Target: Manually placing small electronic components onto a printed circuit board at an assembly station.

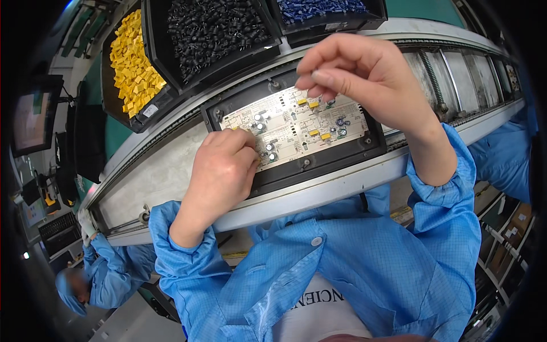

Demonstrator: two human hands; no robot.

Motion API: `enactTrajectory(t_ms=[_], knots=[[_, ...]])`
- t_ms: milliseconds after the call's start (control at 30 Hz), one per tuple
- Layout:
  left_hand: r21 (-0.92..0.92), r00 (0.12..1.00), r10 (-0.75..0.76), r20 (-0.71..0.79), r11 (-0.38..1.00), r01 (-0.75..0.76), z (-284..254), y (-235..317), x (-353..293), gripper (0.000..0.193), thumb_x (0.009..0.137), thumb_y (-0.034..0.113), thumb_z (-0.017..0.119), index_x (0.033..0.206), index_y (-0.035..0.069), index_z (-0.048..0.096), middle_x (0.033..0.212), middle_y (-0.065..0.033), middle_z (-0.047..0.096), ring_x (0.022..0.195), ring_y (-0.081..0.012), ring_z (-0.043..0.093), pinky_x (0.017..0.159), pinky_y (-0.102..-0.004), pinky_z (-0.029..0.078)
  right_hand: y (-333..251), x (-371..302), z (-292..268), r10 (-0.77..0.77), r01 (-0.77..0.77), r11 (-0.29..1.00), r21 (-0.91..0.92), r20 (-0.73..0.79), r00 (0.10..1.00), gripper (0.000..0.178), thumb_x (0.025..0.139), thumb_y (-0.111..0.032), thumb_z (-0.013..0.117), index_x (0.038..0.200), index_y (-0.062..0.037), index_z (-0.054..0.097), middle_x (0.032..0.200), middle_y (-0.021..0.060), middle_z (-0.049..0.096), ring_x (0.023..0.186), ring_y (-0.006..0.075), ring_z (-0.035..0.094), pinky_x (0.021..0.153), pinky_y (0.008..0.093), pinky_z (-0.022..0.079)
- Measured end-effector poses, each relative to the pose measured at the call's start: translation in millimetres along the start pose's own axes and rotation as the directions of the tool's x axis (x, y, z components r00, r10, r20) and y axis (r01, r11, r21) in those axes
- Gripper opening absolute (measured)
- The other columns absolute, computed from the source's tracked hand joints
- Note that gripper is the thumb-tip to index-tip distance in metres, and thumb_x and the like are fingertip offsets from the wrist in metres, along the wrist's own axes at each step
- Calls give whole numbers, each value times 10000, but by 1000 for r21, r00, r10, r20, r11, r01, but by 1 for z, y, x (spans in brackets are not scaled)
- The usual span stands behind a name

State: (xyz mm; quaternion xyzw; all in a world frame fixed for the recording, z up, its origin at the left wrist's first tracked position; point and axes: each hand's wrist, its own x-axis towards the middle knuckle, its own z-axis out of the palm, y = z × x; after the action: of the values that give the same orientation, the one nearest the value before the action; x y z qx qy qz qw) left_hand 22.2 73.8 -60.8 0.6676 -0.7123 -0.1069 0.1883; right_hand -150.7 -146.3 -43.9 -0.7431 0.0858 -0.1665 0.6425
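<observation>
A pale circuit board (285,144) lies in a black carrier frame (290,178) in front of me. Several yellow block capacitors, round capacitors and other small parts stand on it. My left hand (223,166) is over the board's left end, fingers curled down at its surface; the fingertips and anything in them are hidden. Above the board's far edge, my right hand (367,77) is raised with thumb and fingers brought together in a pinch. Whatever may be between those fingers is too small to make out.
Beyond the conveyor rail (319,192) stand black bins of yellow block capacitors (132,65), black capacitors (213,34) and blue parts (319,8). A co-worker in blue (117,268) is at the lower left, and another blue sleeve (504,157) is at the right. A monitor (35,117) stands at the left.
</observation>
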Motion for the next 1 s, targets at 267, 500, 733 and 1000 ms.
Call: enactTrajectory(t_ms=[267, 500, 733, 1000], knots=[[-64, 999, 28, -44, 997, -30, -1, -7, -5, 177, 724, 26, 751, 895, 15, 707, 968, -100, 663, 870, -304, 632, 757, -403, 497, 8, -1, 26, 173, -180, 984, 10, 228, 958, 133, 893, 9, 672, 1020, 28, 707, 927, 38, 693, 852, 85, 628, 772, 223, 516], [-122, 969, -54, -241, 992, 25, -8, -34, -17, 199, 755, 2, 752, 949, 17, 709, 973, -114, 679, 875, -296, 658, 731, -366, 532, 8, 6, 32, 377, -372, 926, -68, 247, 893, 160, 869, 57, 675, 1026, 45, 707, 899, 59, 704, 809, 93, 641, 739, 238, 541], [25, 942, 39, -334, 999, -33, 0, -44, -18, 170, 752, 53, 757, 906, 36, 687, 918, -87, 659, 820, -283, 635, 713, -380, 515, 12, -1, 39, 385, -352, 919, -178, 212, 898, 137, 857, 67, 682, 987, 31, 709, 913, 42, 705, 840, 95, 642, 765, 233, 522], [43, 948, 55, -314, 998, -43, -2, -41, -20, 190, 764, 43, 753, 940, 22, 685, 945, -99, 669, 850, -292, 645, 732, -379, 523, 11, -17, 49, 275, -227, 906, -357, 89, 957, 128, 826, 24, 712, 948, -13, 703, 874, 35, 692, 790, 100, 628, 715, 251, 504]])
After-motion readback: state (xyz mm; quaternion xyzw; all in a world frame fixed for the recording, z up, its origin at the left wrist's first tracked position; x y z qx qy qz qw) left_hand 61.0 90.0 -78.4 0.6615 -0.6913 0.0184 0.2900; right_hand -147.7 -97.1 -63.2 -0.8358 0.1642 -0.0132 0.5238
